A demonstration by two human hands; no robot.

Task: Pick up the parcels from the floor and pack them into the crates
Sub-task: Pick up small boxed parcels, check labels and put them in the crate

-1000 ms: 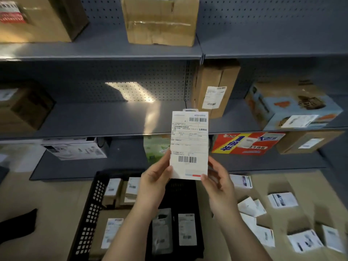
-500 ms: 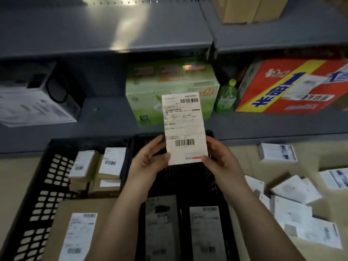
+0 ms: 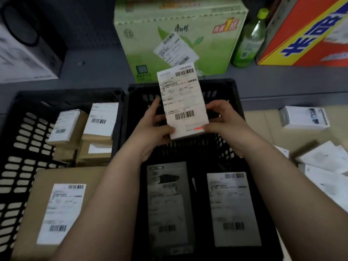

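Centrally, one white labelled parcel [image 3: 183, 102] was held tilted above the far end of the right crate [image 3: 234, 85]. The left hand [image 3: 154, 127] and right hand [image 3: 224, 119] each pinched a near corner, with the fingers behind it hidden. Its label print was blurred. Loose parcels [image 3: 318, 159] at right were partly cut off.

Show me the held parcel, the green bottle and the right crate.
held parcel [image 3: 183, 100]: head view, on its white label.
green bottle [image 3: 248, 46]: head view, on its body.
right crate [image 3: 222, 83]: head view, far rim.

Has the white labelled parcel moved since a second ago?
Yes: the white labelled parcel has dropped from the green carton towards the black plastic crate.
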